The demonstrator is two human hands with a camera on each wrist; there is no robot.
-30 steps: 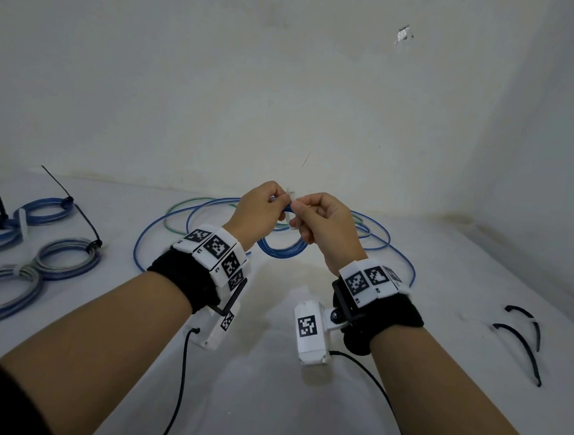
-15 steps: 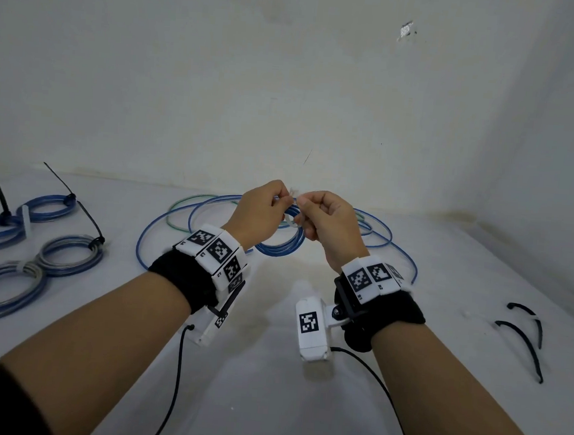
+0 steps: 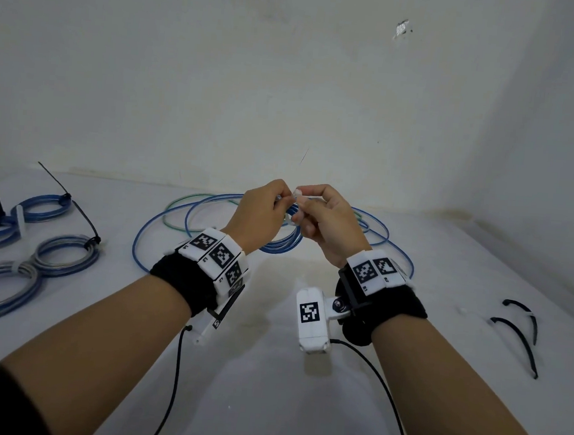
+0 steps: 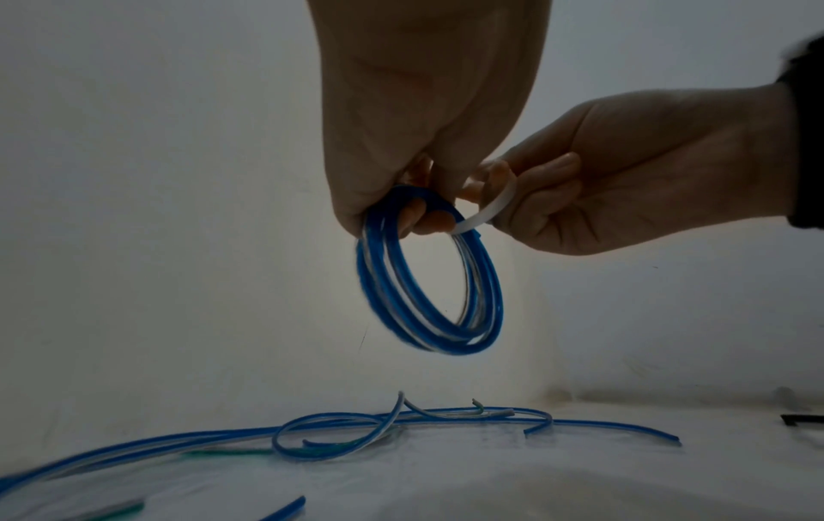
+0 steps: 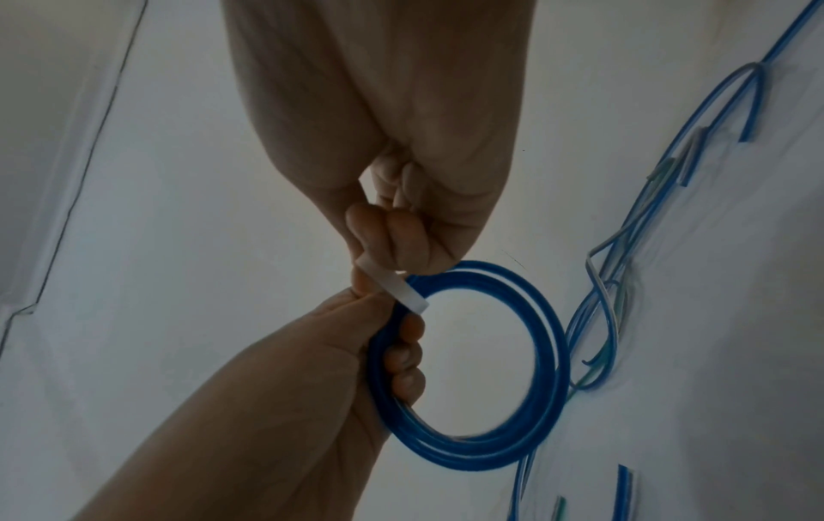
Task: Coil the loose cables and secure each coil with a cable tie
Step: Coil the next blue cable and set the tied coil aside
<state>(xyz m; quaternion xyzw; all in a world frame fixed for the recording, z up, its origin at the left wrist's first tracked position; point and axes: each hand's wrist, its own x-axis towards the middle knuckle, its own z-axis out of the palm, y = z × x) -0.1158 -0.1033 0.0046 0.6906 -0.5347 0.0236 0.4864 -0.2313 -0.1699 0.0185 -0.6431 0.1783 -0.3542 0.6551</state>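
We hold a small blue coil (image 4: 428, 278) in the air between our hands, above the loose cables (image 3: 182, 222) on the table. Our left hand (image 3: 261, 215) curls its fingers through the coil and keeps the turns bunched together. Our right hand (image 3: 329, 224) pinches a white tie (image 4: 486, 208) between thumb and fingers; the strap bends over the top of the coil, touching it. We cannot tell whether its tail is through the head yet, so we judge this coil wound but not yet fastened.

To the left lie the finished coils (image 3: 25, 258), blue and grey ones, several with black or white ties round them and long tails sticking up. That part looks done. Behind our hands the loose cables, blue with a green one among them, sprawl in wide loops with cut ends showing, so more winding and tying is left. Two black ties (image 3: 517, 333) wait at the right, well apart from everything else.

The table (image 3: 265, 387) is plain white and a little stained near the middle. It meets a bare white wall (image 3: 289, 80) at the back, with a chipped spot high up, and a second wall closes the corner on the right.
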